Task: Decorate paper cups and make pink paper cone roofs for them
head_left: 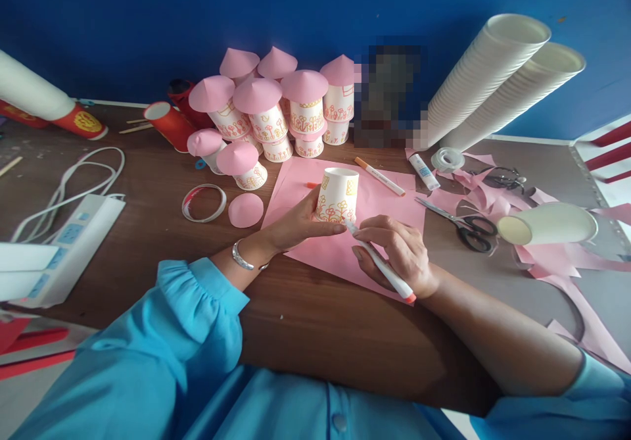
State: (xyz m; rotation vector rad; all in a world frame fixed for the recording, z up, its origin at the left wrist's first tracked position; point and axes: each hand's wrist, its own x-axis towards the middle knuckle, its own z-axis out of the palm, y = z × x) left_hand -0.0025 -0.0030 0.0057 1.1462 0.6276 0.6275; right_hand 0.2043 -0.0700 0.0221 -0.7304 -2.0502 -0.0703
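Note:
My left hand is closed around the base of an upside-down white paper cup decorated with orange and pink flowers, which stands on a pink paper sheet. My right hand is pinched on a white marker with an orange end cap. The marker's tip touches the cup's lower right side. A silver bracelet circles my left wrist.
Several decorated cups with pink cone lids stand behind. Another marker, a glue stick, tape rolls, scissors, a lying cup and pink scraps sit right. Two long cup stacks lean at back right. Power strip at left.

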